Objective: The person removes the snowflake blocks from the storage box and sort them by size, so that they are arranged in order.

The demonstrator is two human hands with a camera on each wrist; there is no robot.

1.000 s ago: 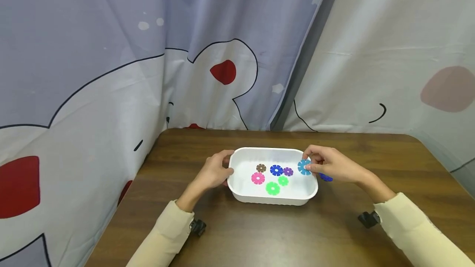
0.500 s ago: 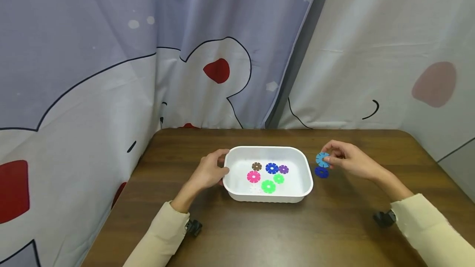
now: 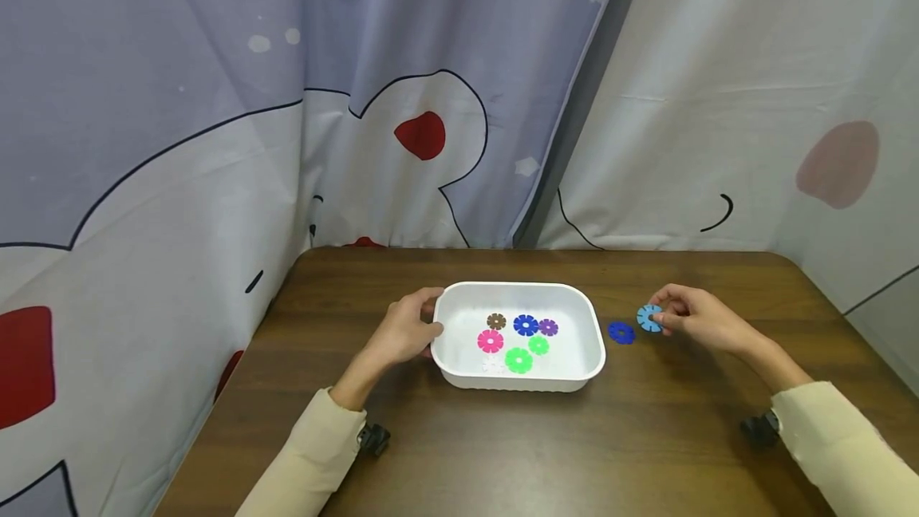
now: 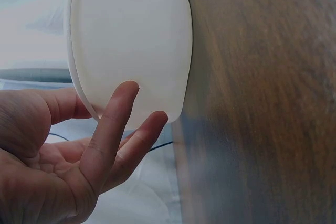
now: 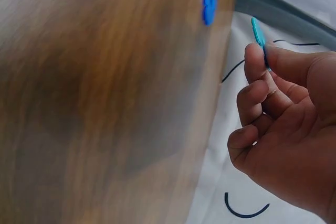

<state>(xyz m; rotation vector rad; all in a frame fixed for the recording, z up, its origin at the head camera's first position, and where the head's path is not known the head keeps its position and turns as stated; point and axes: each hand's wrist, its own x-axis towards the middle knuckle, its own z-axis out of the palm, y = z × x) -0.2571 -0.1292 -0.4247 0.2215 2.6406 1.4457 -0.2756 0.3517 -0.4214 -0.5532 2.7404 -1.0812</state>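
Note:
My right hand [image 3: 707,321] pinches a light blue notched plastic disc [image 3: 649,318] between thumb and forefinger, just above the table right of the white tray. The right wrist view shows that disc [image 5: 257,31] edge-on, its lower part covered by the fingertips. A dark blue notched disc [image 3: 621,333] lies flat on the table between this hand and the tray. With thumb at the rim and fingers along the outer wall, my left hand [image 3: 404,331] holds the left end of the white tray [image 3: 520,383]. Close up, the left wrist view shows the tray's outer wall [image 4: 136,30].
Inside the tray lie several notched discs: brown [image 3: 496,321], pink [image 3: 491,341], blue [image 3: 526,325], purple [image 3: 549,328] and two green, the larger [image 3: 518,360] nearer me. The wooden table [image 3: 531,453] ends at a printed curtain [image 3: 402,206] behind.
My right hand has carried the light blue disc from over the tray's right end, past the dark blue disc, to the right. My left hand stays on the tray.

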